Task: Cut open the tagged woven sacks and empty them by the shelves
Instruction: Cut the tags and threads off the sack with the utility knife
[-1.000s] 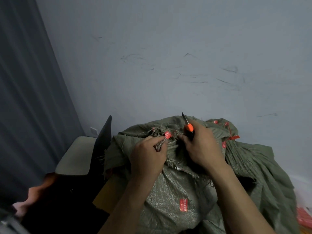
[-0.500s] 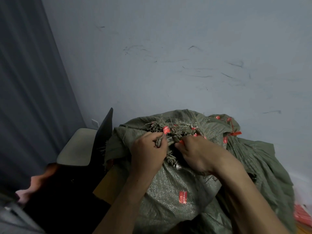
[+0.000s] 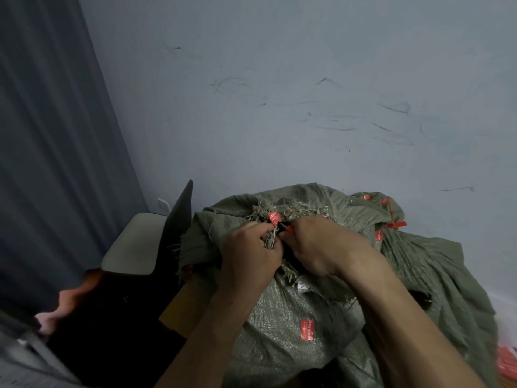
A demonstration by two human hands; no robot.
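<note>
A full green woven sack (image 3: 282, 317) stands in front of me, its frayed neck bunched and tied, with a red tag (image 3: 274, 217) on the tie and a red label (image 3: 307, 329) on its side. My left hand (image 3: 247, 254) grips the bunched neck just below the tag. My right hand (image 3: 316, 245) holds an orange-handled utility knife (image 3: 288, 228), its tip pointing left into the tie; most of the knife is hidden in the fist. Another green sack (image 3: 436, 264) with red tags (image 3: 394, 224) lies behind and to the right.
A scuffed pale wall rises right behind the sacks. A dark chair with a grey seat (image 3: 134, 245) stands at the left by a grey curtain (image 3: 50, 135). A cardboard edge (image 3: 181, 312) shows under the sack. Red items (image 3: 506, 362) lie at the lower right.
My right hand has turned the knife from pointing up to pointing left and lowered it into the sack's tied neck. My left hand keeps its grip on the neck.
</note>
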